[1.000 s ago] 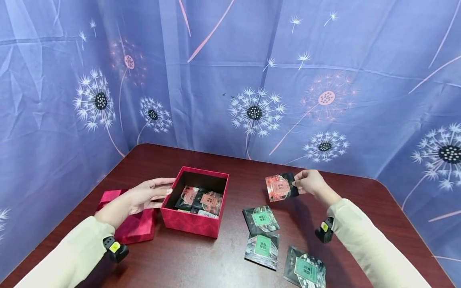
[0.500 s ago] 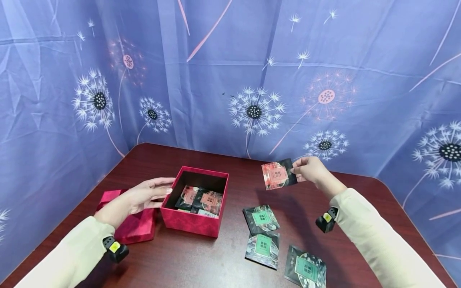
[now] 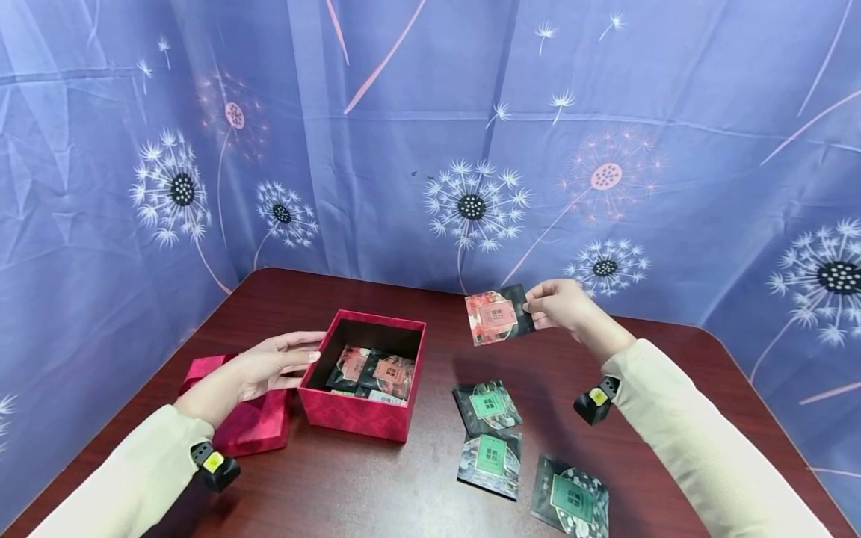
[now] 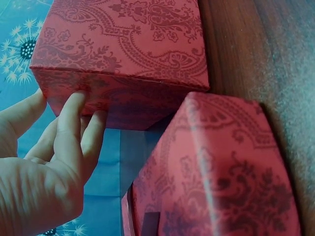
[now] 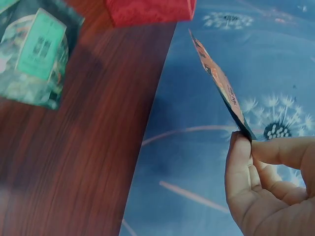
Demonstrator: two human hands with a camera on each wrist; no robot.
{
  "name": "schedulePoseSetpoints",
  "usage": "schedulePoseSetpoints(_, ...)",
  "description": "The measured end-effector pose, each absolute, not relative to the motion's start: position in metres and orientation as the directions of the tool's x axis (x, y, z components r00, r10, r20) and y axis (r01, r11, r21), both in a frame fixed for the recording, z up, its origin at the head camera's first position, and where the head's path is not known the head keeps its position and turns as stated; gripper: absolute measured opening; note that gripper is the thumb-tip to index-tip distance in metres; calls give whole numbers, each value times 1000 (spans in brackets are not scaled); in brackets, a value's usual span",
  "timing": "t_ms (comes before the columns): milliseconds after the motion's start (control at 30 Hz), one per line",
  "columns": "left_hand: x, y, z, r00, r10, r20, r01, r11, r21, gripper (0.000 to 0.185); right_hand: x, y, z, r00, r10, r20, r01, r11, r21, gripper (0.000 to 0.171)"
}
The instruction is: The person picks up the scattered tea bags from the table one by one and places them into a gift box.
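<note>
My right hand (image 3: 566,308) pinches a flat red-and-black sachet (image 3: 496,315) by its black edge, thumb against fingers. It is up off the table, and the right wrist view shows it nearly edge-on. With fingers outstretched, my left hand (image 3: 272,366) touches the left side of a red patterned box (image 3: 356,412); the left wrist view has the fingertips (image 4: 76,101) against its wall. The box has no lid on and holds several sachets, some with red labels (image 3: 394,375). Three green-labelled sachets (image 3: 489,456) lie on the table to the right of the box.
Beside the box, under my left forearm, lies the red lid (image 3: 252,426). The dark wooden table (image 3: 377,493) is backed by a blue dandelion-print curtain (image 3: 390,187). The lower green-labelled sachet (image 3: 572,499) sits near the front, apart from the other two.
My right hand has lifted the red-and-black sachet higher off the table and carried it left toward the box. The left hand and the box have stayed in place.
</note>
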State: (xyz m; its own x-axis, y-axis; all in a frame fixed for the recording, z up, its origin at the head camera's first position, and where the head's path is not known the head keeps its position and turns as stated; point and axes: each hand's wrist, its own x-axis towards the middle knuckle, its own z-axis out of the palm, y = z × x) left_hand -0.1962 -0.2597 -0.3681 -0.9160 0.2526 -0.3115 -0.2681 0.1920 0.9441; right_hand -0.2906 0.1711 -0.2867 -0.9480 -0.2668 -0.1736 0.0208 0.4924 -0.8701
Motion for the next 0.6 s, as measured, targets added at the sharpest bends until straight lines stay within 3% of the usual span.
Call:
schedulePoseSetpoints(367,-196,-261,-369,-915,255,-313,-271,186,945,68,-284,134,-283,-920,-326,-217,117,300,-947,7)
schedulePoseSetpoints(600,-196,-260,-367,-915,256,-311,-271,181,945,68,-281,112,-286,-908,-354,-224,138,253,-958,8)
